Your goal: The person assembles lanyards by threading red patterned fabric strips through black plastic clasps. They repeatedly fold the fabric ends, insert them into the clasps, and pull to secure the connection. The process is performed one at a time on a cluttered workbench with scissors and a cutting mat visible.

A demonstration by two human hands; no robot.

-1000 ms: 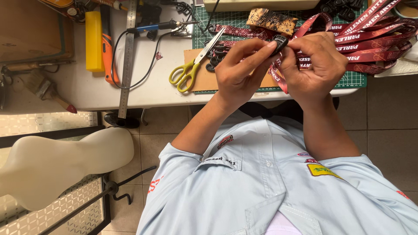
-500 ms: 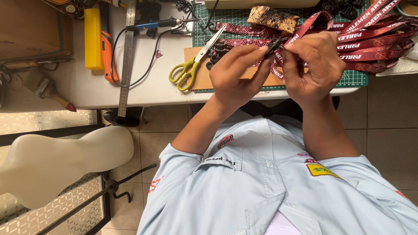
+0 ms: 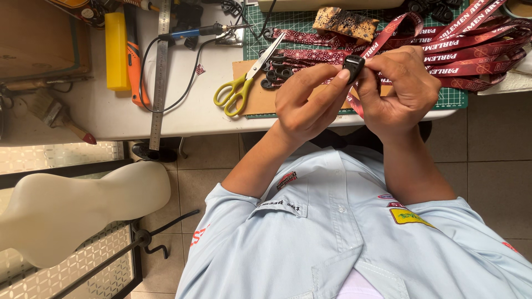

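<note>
Both my hands hold a small black plastic buckle [image 3: 353, 65] threaded on a red printed lanyard strap [image 3: 389, 32], just above the table's near edge. My left hand [image 3: 306, 101] pinches the buckle from the left with thumb and fingertips. My right hand [image 3: 403, 91] grips it and the strap from the right. The strap runs up and away to a pile of similar red lanyards [image 3: 477, 51] on a green cutting mat [image 3: 455, 98].
On the white table [image 3: 111, 119] lie scissors with yellow-green handles [image 3: 243, 84], several black clips [image 3: 276, 73], a steel ruler [image 3: 159, 72], a yellow block [image 3: 117, 50], an orange knife [image 3: 133, 67], a soldering iron [image 3: 195, 31] and a brush [image 3: 58, 115]. A white mannequin torso [image 3: 66, 213] stands at lower left.
Both hands have come slightly down and toward me with the buckle, and my fingers have shifted their grip on it. Nothing on the table has moved.
</note>
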